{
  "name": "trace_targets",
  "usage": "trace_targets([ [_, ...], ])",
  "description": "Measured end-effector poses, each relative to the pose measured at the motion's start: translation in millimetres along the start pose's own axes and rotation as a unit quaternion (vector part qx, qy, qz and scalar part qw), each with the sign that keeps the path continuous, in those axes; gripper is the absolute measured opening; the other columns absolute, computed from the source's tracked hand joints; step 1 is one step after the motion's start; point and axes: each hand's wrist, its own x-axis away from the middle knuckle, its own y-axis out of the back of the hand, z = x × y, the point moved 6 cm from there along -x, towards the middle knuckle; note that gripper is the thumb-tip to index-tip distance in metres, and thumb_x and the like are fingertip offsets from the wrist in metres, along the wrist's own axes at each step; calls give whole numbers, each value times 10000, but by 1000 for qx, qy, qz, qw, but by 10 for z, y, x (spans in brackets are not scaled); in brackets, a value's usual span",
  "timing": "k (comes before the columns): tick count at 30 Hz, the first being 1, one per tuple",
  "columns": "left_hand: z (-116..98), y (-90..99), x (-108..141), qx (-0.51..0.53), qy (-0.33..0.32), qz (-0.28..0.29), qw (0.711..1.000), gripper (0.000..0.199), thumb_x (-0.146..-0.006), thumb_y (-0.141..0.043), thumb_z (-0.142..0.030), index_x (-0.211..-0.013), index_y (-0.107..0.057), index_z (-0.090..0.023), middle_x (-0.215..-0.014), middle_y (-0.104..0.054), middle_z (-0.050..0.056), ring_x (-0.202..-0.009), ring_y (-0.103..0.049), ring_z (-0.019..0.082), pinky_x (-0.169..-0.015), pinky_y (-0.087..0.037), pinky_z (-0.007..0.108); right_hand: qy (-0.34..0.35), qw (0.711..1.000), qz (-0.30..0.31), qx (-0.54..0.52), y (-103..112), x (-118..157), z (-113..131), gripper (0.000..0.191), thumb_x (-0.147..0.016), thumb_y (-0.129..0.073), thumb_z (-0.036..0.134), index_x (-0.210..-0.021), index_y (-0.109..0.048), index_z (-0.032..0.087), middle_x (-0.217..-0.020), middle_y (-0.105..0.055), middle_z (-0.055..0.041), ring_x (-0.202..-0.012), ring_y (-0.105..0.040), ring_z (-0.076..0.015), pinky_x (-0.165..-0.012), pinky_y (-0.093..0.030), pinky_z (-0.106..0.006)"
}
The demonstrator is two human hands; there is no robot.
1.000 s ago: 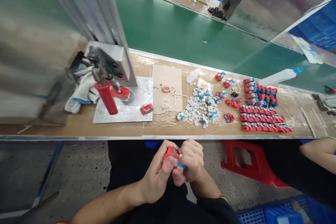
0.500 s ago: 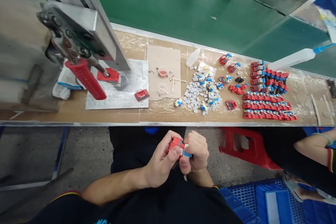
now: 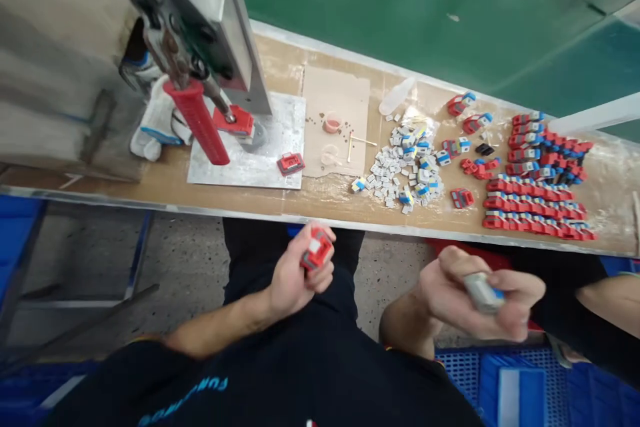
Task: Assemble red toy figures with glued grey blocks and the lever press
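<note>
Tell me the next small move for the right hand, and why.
Probably bring the right hand over to the left hand, so its grey-and-blue piece meets the red piece. The two pieces are held apart, one in each hand, while in the rows on the table red and blue parts sit together.

Factory-type assembly workshop, shown by cardboard-covered workbench [image 3: 330, 203] with red-handled toggle press [image 3: 197, 123], heap of small grey plastic parts [image 3: 393, 173], ranked rows of red plastic assemblies [image 3: 535, 205], blue plastic crates [image 3: 533, 390] below.
</note>
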Motion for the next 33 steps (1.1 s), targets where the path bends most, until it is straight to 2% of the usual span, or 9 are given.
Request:
trace_targets([
  [3, 20, -66, -39, 54, 36, 39, 997, 438, -931, -706, -652, -981, -597, -230, -505, -326, -131, -383, -71, 50, -391, -143, 179, 21, 992, -121, -40, 169, -20, -210, 360, -1049, -357, 588, -842, -424, 302, -708, -164, 65, -376, -216, -113, -392, -167, -289],
  [6, 64, -113, -87, 74, 63, 71, 993, 398, -954, -682, -612, -988, -598, -225, -519, -341, -121, -390, -89, 54, -409, -152, 196, 10, 996, -89, 7, 169, 30, -620, 382, -1050, -316, 650, -950, -435, 301, -670, -270, 65, -443, -313, -148, -450, -273, -304],
  [9, 126, -100, -189, 52, 54, 76, 994, 423, -946, -664, -636, -1007, -584, -225, -564, -391, -101, -418, -201, 65, -459, -230, 215, -13, 996, -49, 78, 258, 79, -1124, 450, -1007, -420, 738, -1061, -419, 291, -819, -453, 15, -653, -505, -204, -630, -472, -391],
  [13, 168, -20, -506, -156, -42, 56, 985, 505, -905, -702, -676, -1105, -532, -244, -777, -580, -26, -604, -500, 132, -612, -404, 279, -123, 977, 43, 171, 433, 92, -1746, 621, -872, -646, 752, -1154, -431, 242, -1114, -586, -110, -987, -633, -272, -908, -531, -481],
  [15, 131, -50, -705, -336, -122, 69, 931, 459, -928, -723, -588, -1171, -524, -253, -911, -643, 11, -761, -596, 175, -746, -488, 328, -154, 968, 82, 180, 480, 80, -1925, 629, -814, -730, 690, -1154, -495, 215, -1144, -649, -136, -995, -658, -272, -932, -534, -474],
  [19, 43, -201, -1024, -603, -258, 111, 747, 240, -958, -690, -304, -1153, -564, -245, -1078, -697, 61, -943, -679, 218, -919, -552, 384, -154, 956, 109, 227, 505, -1, -2077, 542, -792, -755, 597, -1128, -638, 188, -1168, -714, -147, -1088, -645, -300, -1061, -480, -518],
  [26, 93, -317, -1240, -735, -411, 104, 529, 84, -994, -648, -131, -1002, -643, -214, -1204, -752, 135, -1231, -729, 294, -1013, -620, 413, -168, 940, 104, 277, 426, -100, -2179, 524, -836, -721, 562, -1196, -670, 186, -1078, -713, -113, -966, -605, -264, -994, -485, -470],
  [29, 115, -367, -1270, -753, -478, 27, 452, 67, -987, -681, -139, -1004, -711, -197, -1193, -755, 158, -1139, -733, 304, -976, -628, 428, -165, 942, 74, 282, 406, -80, -2151, 543, -835, -724, 593, -1179, -636, 183, -1111, -707, -127, -964, -615, -262, -1006, -493, -471],
  [33, 92, -445, -1082, -737, -542, -12, 404, 64, -975, -693, -141, -993, -737, -184, -1091, -743, 148, -923, -727, 252, -799, -619, 350, -122, 949, 9, 289, 438, 52, -2002, 572, -849, -707, 646, -1173, -612, 184, -1112, -675, -127, -993, -629, -277, -965, -517, -467],
])
